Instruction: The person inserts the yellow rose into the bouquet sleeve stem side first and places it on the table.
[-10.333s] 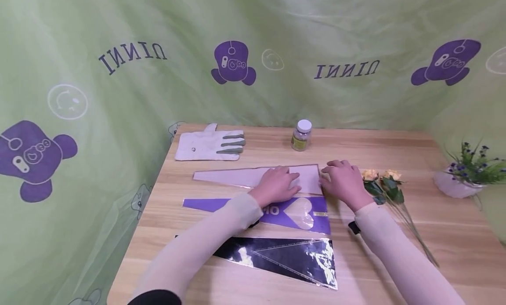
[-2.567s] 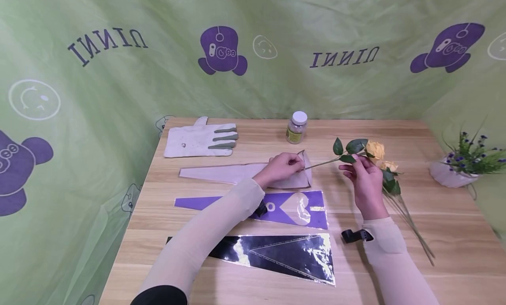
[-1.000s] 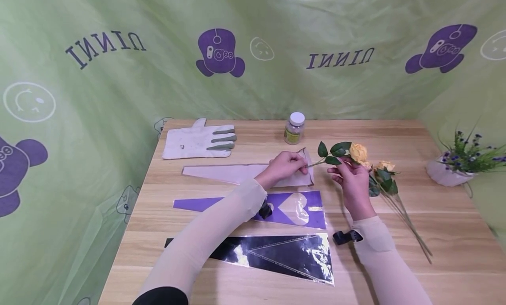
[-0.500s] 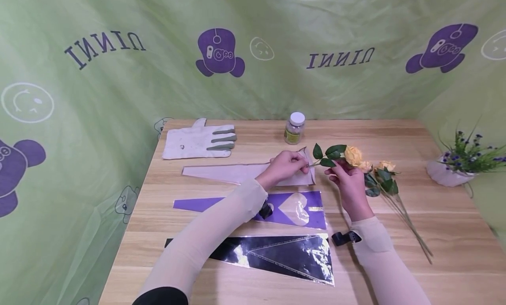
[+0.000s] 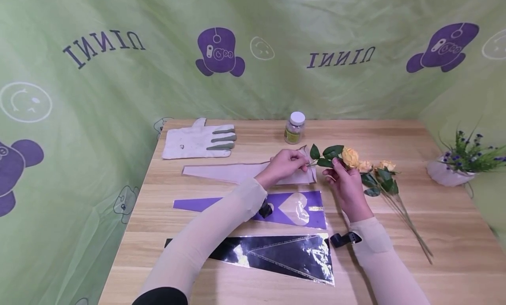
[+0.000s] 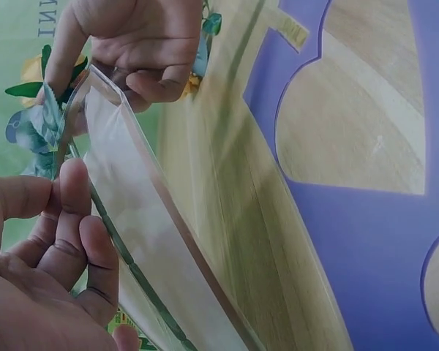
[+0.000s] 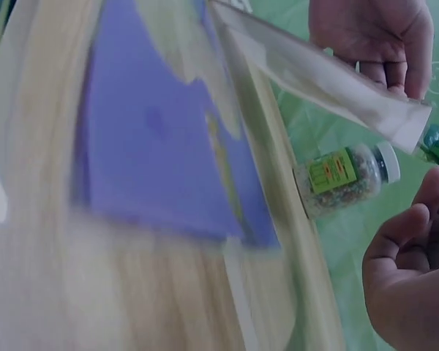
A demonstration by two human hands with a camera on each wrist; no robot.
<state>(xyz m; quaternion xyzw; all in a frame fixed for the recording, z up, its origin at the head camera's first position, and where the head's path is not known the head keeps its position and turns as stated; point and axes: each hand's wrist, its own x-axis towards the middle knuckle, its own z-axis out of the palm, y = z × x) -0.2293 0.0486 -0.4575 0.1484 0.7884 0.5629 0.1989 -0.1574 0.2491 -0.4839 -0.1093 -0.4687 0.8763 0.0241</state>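
Observation:
In the head view my left hand (image 5: 283, 165) pinches the edge of a pale tapered flower sleeve (image 5: 221, 172) at its wide mouth. My right hand (image 5: 349, 188) holds a yellow artificial rose (image 5: 350, 157) just below the bloom, its leaves outside the mouth. The left wrist view shows the green stem (image 6: 132, 267) running down inside the see-through sleeve (image 6: 143, 186), with my left fingers (image 6: 74, 186) at the rim. In the right wrist view the sleeve (image 7: 329, 84) is raised at its mouth, between both hands. The stem's lower end is hidden.
Two more roses (image 5: 386, 166) lie to the right. Nearer are a purple heart-window sleeve (image 5: 253, 203) and a black sleeve (image 5: 284, 256). At the back are a work glove (image 5: 189, 142) and a white-capped jar (image 5: 294, 130); a potted plant (image 5: 450, 172) stands at far right.
The rose was picked up and its stem put into the pale sleeve's mouth. Over the last second my right hand slides it further left, the leaves nearing the rim; my left hand keeps its pinch.

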